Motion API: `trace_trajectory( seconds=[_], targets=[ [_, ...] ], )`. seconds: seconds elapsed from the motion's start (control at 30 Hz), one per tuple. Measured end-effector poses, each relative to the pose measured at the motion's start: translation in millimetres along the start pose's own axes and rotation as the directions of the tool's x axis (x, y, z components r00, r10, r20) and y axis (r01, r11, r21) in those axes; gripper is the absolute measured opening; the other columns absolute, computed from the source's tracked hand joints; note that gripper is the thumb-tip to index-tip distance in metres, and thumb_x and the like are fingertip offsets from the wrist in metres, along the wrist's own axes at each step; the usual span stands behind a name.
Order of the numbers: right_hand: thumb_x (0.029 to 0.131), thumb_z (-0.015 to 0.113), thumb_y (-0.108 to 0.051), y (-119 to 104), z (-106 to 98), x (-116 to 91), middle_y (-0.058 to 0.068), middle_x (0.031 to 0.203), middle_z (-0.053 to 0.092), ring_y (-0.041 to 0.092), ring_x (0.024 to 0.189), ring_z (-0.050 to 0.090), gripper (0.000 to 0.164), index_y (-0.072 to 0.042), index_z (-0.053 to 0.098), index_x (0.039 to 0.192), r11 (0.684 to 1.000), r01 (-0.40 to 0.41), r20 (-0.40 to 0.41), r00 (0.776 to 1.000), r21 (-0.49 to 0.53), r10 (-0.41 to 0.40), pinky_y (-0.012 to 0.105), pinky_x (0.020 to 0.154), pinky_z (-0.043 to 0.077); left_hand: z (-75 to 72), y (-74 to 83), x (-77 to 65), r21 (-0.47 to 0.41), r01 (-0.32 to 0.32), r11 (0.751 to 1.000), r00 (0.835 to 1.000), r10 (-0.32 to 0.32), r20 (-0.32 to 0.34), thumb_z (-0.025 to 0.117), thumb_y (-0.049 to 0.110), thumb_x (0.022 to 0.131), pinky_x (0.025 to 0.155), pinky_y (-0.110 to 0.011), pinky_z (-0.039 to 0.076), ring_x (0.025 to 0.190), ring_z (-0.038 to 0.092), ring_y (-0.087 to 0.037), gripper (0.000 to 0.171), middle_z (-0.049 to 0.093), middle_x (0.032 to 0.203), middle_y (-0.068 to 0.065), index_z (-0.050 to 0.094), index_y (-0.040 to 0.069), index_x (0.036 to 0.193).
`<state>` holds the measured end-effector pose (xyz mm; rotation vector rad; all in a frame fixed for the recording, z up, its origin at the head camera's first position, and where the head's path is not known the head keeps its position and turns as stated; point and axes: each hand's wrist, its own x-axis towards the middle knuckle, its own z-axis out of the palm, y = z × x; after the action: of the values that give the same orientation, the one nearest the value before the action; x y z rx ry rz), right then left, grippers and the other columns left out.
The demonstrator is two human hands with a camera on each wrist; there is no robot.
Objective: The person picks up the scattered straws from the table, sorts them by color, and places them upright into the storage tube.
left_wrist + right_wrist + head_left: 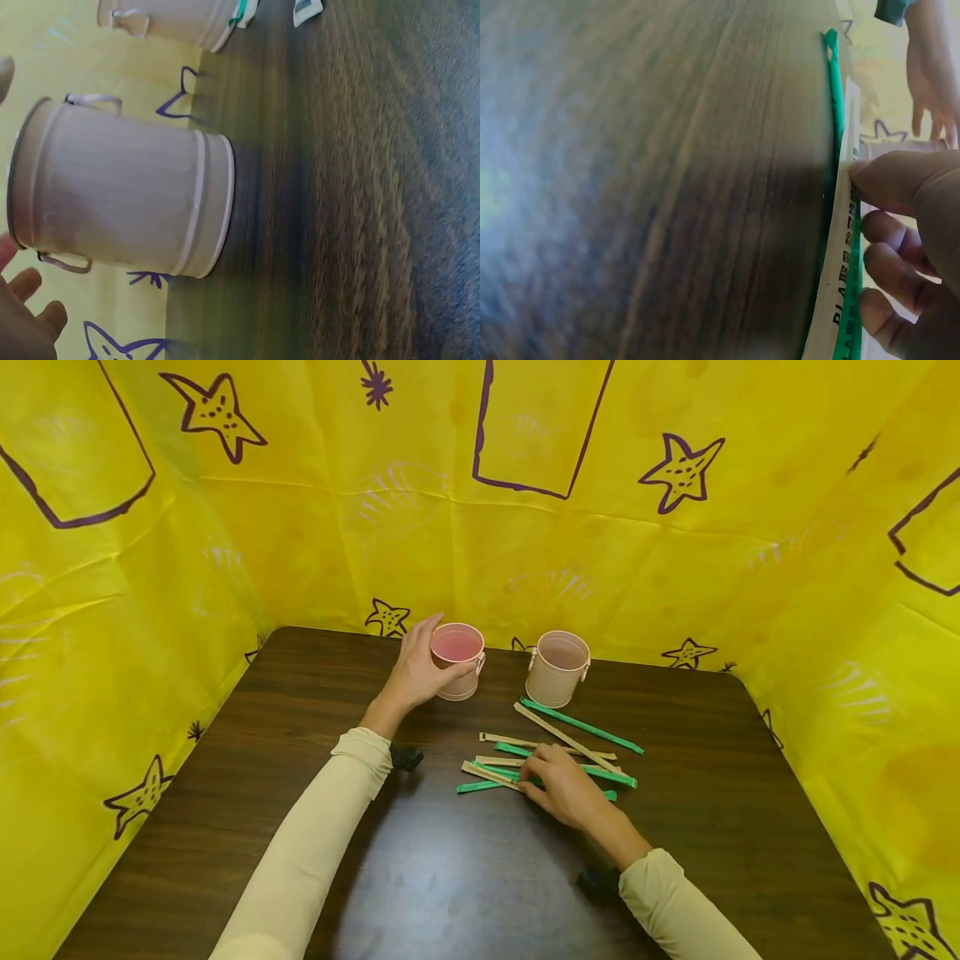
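In the head view my left hand (417, 670) is spread around the left pink bucket (458, 687), fingers at its far-left rim and thumb across the front. The left wrist view shows fingertips (28, 283) beside the rim of this bucket (120, 191). My right hand (566, 787) is over a loose pile of wrapped straws, green (588, 723) and beige (562, 733). In the right wrist view its thumb overlaps the edge of a beige wrapped straw (840, 255) with printed lettering; its other fingers are bent beside a green one (847, 337). Whether it pinches a straw is unclear.
A second pink bucket (555, 687) with side handles stands to the right, just behind the straws. Both buckets are near the far edge of the dark wooden table (450, 860). A yellow patterned cloth (315, 543) hangs around the table's back and sides.
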<state>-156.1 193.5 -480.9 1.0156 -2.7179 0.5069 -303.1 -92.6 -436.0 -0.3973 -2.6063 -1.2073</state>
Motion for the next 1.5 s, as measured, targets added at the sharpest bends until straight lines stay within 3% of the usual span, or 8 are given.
trace_trajectory(
  seconds=[0.17,0.33,0.63,0.83,1.1,1.27,1.5],
  targets=[
    [0.091,0.079,-0.021,-1.2,0.3,-1.3,-0.002,0.092,0.059,0.014,0.087,0.056,0.005,-0.017,0.075,0.091,1.0,-0.015,0.006,1.0,0.002,0.015,0.032,0.079,0.05,1.9,-2.7,5.1,-0.099,0.057,0.993,0.998,-0.054,0.036,0.081,0.057,0.079,0.119,-0.056,0.036,0.147,0.034,-0.032,0.106,0.031,0.162,-0.012,0.025,0.02,0.161],
    [0.089,0.081,-0.026,-3.1,1.9,0.5,-0.002,0.092,0.06,0.015,0.088,0.057,0.012,-0.017,0.073,0.09,1.0,-0.022,-0.014,1.0,-0.01,0.021,0.033,0.081,0.051,9.1,-5.7,7.4,-0.241,0.105,0.965,0.994,-0.097,0.044,0.085,0.045,0.08,0.121,-0.052,0.034,0.148,0.037,-0.032,0.11,0.03,0.165,-0.013,0.02,0.014,0.163],
    [0.085,0.084,-0.02,-2.9,6.7,1.1,-0.001,0.089,0.058,0.016,0.088,0.057,0.016,-0.015,0.069,0.088,1.0,0.012,-0.047,0.999,-0.022,-0.013,0.034,0.081,0.052,13.8,-8.7,9.6,-0.309,0.134,0.942,0.991,-0.118,0.069,0.087,0.045,0.078,0.12,-0.054,0.036,0.145,0.042,-0.032,0.114,0.032,0.164,-0.01,0.018,0.018,0.164],
    [0.086,0.083,-0.02,-5.7,2.8,1.2,-0.002,0.089,0.061,0.017,0.092,0.06,0.017,-0.015,0.067,0.089,1.0,0.005,-0.026,1.0,-0.003,-0.006,0.035,0.085,0.053,14.9,-8.7,13.6,-0.326,0.145,0.934,0.989,-0.131,0.066,0.088,0.04,0.079,0.118,-0.051,0.039,0.142,0.045,-0.034,0.11,0.034,0.163,-0.012,0.021,0.014,0.163],
    [0.09,0.079,-0.019,-10.2,-13.7,7.9,-0.006,0.092,0.069,0.013,0.088,0.061,0.014,-0.016,0.066,0.094,0.987,-0.101,0.051,0.994,0.122,0.096,0.03,0.081,0.053,13.0,-8.8,17.9,-0.33,0.152,0.932,0.988,-0.136,0.07,0.088,0.038,0.078,0.116,-0.053,0.041,0.138,0.047,-0.036,0.105,0.038,0.159,-0.015,0.027,0.014,0.16],
    [0.089,0.079,-0.015,-7.8,-20.7,11.1,-0.007,0.091,0.066,0.008,0.083,0.057,0.016,-0.016,0.067,0.099,0.978,-0.109,0.008,0.994,0.179,0.109,0.025,0.074,0.05,13.0,-12.4,22.0,-0.297,0.159,0.941,0.986,-0.135,0.1,0.089,0.041,0.078,0.116,-0.052,0.041,0.138,0.048,-0.035,0.104,0.038,0.158,-0.015,0.03,0.016,0.16],
    [0.092,0.075,-0.011,-6.4,-32.5,15.4,-0.004,0.096,0.063,0.008,0.085,0.057,0.025,-0.013,0.068,0.116,0.963,-0.114,-0.042,0.991,0.244,0.128,0.029,0.076,0.053,8.2,-12.2,29.6,-0.255,0.18,0.95,0.979,-0.148,0.139,0.086,0.048,0.079,0.114,-0.052,0.043,0.135,0.05,-0.036,0.103,0.039,0.157,-0.016,0.032,0.017,0.16]
  ],
)
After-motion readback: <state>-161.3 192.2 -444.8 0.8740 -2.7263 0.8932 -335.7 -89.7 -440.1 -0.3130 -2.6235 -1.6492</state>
